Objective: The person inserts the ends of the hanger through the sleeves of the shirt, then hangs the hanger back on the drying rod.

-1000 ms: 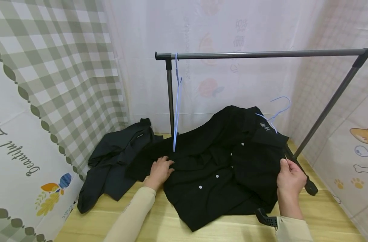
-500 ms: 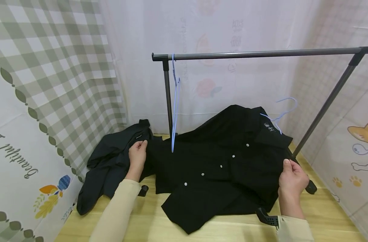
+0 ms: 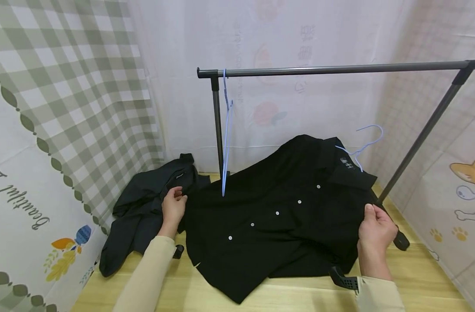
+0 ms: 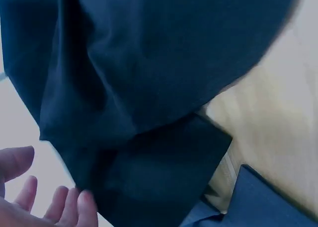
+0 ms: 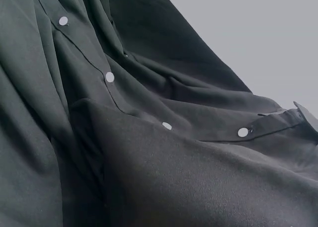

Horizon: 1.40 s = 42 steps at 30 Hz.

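A black button-up shirt (image 3: 260,234) with white buttons lies spread on the wooden table, and a blue hanger (image 3: 368,145) pokes out at its collar. My right hand (image 3: 377,229) pinches the shirt's edge on the right; that hand is outside the right wrist view, where the buttons (image 5: 110,77) and folds show. At the shirt's left side is my left hand (image 3: 173,209), its thumb apart from the fingers and nothing held between them. The left wrist view shows its fingertips (image 4: 85,199) beside the dark cloth (image 4: 149,167). Another dark garment (image 3: 143,208) lies crumpled to the left.
A metal rack's bar (image 3: 319,69) crosses above the shirt, with posts at left and right. From its left end hangs a second blue hanger (image 3: 226,147), down in front of the shirt. Curtains enclose the back and sides of the wooden table (image 3: 292,297).
My left hand first moved left and up, drawing the shirt's left part and button row out flatter, then loosened its pinch on the cloth. My right hand stayed at the right edge.
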Motion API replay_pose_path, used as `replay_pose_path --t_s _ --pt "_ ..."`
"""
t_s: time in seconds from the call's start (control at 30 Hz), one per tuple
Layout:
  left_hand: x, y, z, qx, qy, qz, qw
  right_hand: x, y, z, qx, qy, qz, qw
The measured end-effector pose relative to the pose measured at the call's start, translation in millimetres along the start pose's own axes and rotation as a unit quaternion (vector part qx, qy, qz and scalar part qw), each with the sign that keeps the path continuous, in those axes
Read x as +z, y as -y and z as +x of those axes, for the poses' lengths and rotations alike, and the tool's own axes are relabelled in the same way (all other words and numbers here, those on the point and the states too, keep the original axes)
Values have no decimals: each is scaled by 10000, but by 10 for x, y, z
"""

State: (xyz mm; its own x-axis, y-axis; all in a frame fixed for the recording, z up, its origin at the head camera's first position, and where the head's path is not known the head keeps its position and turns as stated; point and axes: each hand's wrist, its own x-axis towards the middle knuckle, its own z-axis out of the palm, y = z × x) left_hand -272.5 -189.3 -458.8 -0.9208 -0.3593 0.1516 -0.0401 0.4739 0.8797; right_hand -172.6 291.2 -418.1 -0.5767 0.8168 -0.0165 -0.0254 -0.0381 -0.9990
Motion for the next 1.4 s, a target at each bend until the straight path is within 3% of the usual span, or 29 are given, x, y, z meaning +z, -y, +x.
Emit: replay_pose_path --t_s 0.13,0.23,0.3,0.37,0.43,0.5,0.6,0.73,0.83,0.9,1.0,1.13,1.2,1.3,1.4 --pt "76 -38 -192 861 384 746 9927 -13 -14 6 134 30 -52 9999" --pt "134 -16 -440 1470 1049 1403 9735 -15 -21 8 186 20 72 9998" --pt "167 22 -647 1749 1697 1810 9528 -9 -20 12 187 -11 174 9997" --pt "198 70 -854 1892 2411 2178 9266 -5 -20 17 115 -2 180 9998" --pt "218 99 -1038 1837 3092 2449 9004 6 -14 22 70 -26 209 9998" --pt "229 106 -1176 1766 3561 2723 8763 16 -7 22 34 -46 198 9998" --pt "244 94 -1283 2046 3779 3165 8457 24 -5 25 43 -94 231 9997" --pt "253 141 -1314 3093 3185 3456 8267 24 -28 16 82 -65 174 9998" --pt "246 182 -1276 3560 2734 3272 8315 30 -46 6 84 -51 151 9998" --pt "226 194 -1201 3623 2529 3110 8415 34 -56 -1 72 -33 115 9999" --pt "164 150 -992 3400 2151 2914 8679 36 -53 -2 72 -18 136 9999" --pt "48 16 -623 2966 1194 2752 9067 44 -37 -1 57 -25 122 9999" --pt "1 -54 -452 2833 718 2676 9182 49 -28 -2 66 -39 71 9999" --pt "-22 -118 -275 2779 316 2655 9226 62 -18 -5 105 -69 77 9999" --pt "35 -110 -251 3003 317 2901 9081 85 -10 -7 72 -112 122 9998"
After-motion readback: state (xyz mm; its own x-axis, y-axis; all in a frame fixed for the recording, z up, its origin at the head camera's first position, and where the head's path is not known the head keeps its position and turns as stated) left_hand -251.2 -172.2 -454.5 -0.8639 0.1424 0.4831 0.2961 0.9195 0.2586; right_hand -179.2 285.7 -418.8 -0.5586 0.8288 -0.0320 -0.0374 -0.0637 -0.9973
